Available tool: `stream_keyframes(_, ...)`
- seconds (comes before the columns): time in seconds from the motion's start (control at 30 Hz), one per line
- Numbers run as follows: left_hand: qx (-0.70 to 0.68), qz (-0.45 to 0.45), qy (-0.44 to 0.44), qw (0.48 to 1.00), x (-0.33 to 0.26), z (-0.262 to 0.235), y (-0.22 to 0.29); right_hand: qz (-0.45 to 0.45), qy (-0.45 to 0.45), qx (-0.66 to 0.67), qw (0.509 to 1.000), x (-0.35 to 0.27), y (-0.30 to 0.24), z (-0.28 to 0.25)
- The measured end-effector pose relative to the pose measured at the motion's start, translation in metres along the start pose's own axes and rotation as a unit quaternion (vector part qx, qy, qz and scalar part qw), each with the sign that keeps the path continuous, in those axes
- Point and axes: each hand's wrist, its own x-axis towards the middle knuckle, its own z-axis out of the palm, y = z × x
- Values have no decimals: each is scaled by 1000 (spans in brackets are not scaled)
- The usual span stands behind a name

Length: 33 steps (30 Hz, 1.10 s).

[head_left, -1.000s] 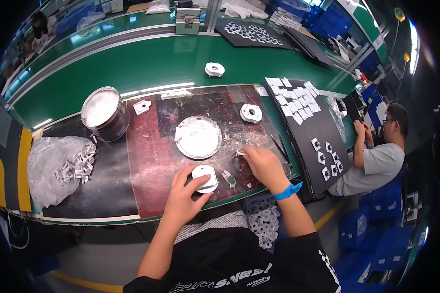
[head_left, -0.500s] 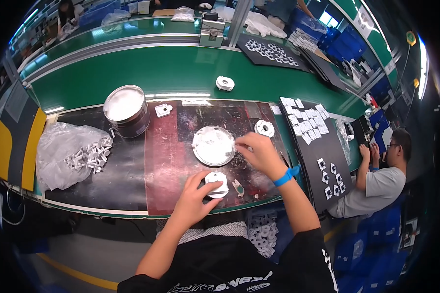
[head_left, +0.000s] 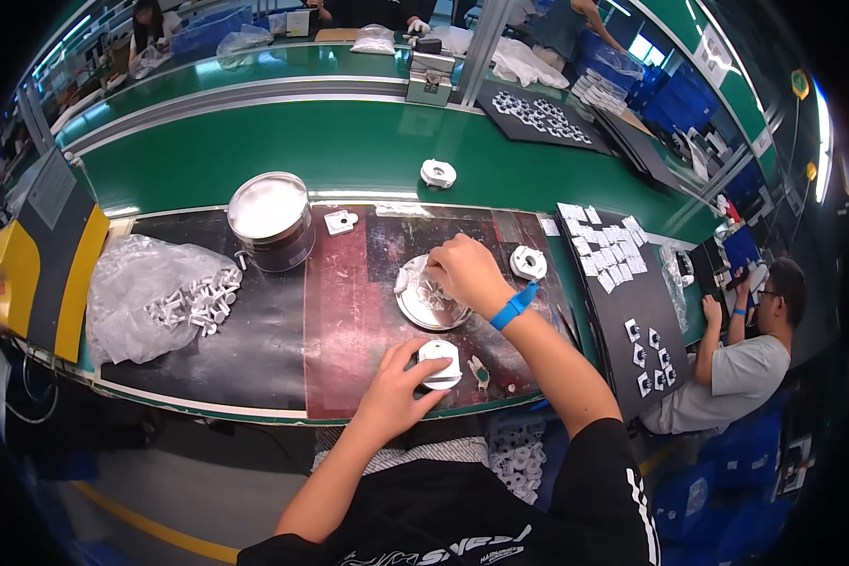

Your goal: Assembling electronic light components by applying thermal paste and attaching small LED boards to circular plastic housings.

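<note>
The left hand (head_left: pixel 399 394) is clamped with thumb and fingers around the white part (head_left: pixel 441 366), low in the centre of the frame, while the right hand (head_left: pixel 469 274) is bent over the round dish (head_left: pixel 415 313). The step in hand seems to be at this dish, and the next move calls for steady fingers; the right fingertips are hidden, so I cannot tell their grip.

One wide head-worn fisheye camera looks down and forward from close above the left hand (head_left: pixel 394 398), right hand (head_left: pixel 467 274) and workbench (head_left: pixel 272 335).
</note>
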Motion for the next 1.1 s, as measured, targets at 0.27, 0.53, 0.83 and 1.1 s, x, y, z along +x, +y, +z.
stream_keyframes(0.27, -1, 7, 6, 1000, 1, -1, -2, 9, 28, -3, 1000, 2, -2, 8)
stream_keyframes(0.53, 3, 15, 3, 1000, 3, 0, -1, 19, 37, -6, 999, 0, -3, 9)
stream_keyframes(0.83, -11, 3, 9, 1000, -2, 3, -2, 272, 7, 694, 667, -72, -32, -52)
stream_keyframes(1.1, -15, 18, -18, 1000, 4, -3, 0, 262, 67, 700, 661, -118, -53, -36)
